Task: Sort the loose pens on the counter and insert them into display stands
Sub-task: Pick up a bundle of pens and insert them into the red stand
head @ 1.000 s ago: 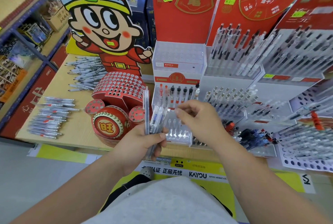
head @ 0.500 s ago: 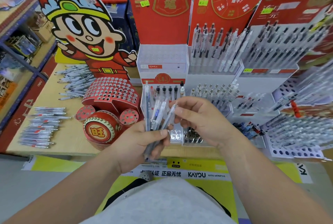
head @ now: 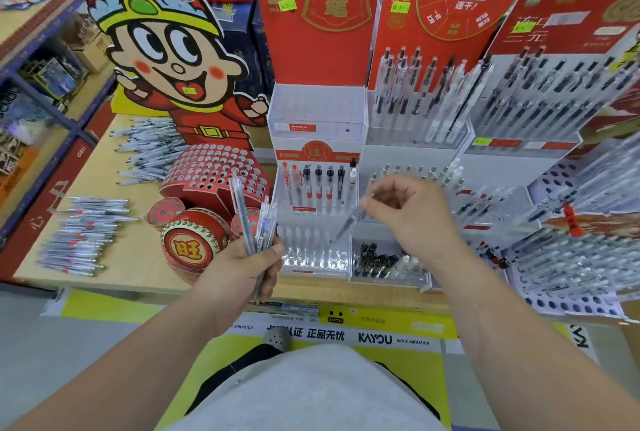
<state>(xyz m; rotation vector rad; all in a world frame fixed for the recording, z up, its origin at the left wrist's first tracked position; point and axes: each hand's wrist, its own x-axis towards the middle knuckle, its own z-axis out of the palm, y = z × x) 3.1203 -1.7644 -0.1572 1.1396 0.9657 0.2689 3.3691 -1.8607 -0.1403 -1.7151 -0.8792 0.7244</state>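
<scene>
One pen (head: pixel 348 222) pinched, right hand (head: pixel 405 212); bundle (head: pixel 254 222), left hand (head: pixel 239 274); KAYOU banner (head: pixel 375 339).

A bunch of clear pens (head: pixel 256 222) stands up in the left hand (head: pixel 239 274). One more clear pen (head: pixel 348 222) is pinched in the right hand (head: pixel 405 212). It leans, with its tip pointing down at the clear stand (head: pixel 311 259). A few red and black pens (head: pixel 318 184) stand in that stand's back row. Two piles of loose pens lie flat on the counter (head: pixel 138 257), on the left: the near pile (head: pixel 81 236) and the far pile (head: pixel 149 150).
</scene>
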